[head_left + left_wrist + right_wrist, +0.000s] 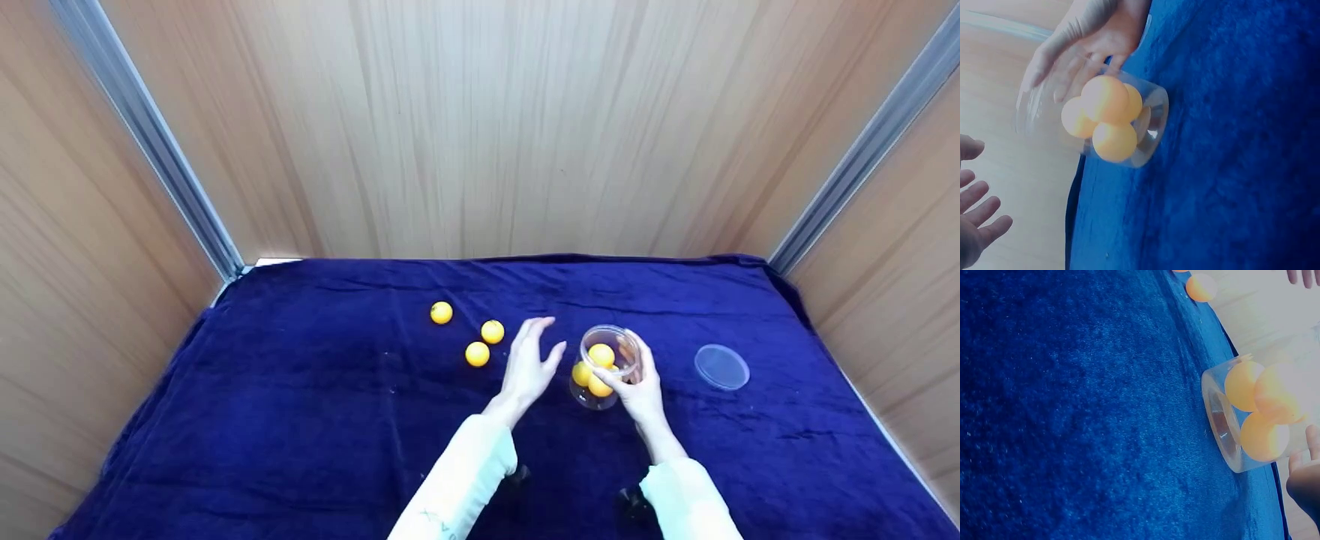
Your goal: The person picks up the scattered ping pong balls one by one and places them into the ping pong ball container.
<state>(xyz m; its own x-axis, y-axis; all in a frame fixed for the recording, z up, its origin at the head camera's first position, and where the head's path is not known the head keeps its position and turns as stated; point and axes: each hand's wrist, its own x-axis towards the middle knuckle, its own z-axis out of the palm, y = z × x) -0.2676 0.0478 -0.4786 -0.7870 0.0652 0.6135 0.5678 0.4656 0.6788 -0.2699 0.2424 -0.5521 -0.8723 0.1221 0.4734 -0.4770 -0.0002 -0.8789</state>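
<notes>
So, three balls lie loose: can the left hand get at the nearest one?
Probably yes: the left hand is open beside the nearest yellow ball, with only bare blue cloth between.

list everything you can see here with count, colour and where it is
jar: 1, clear plastic, open, on the cloth right of centre
balls in the jar: at least 3, yellow-orange
loose balls: 3, yellow-orange, on the cloth left of the jar
lid: 1, clear, flat on the cloth right of the jar
cloth: 1, dark blue, covers the table
walls: light wood panels, behind and both sides
hands: left hand open, beside the jar; right hand holds the jar
</notes>
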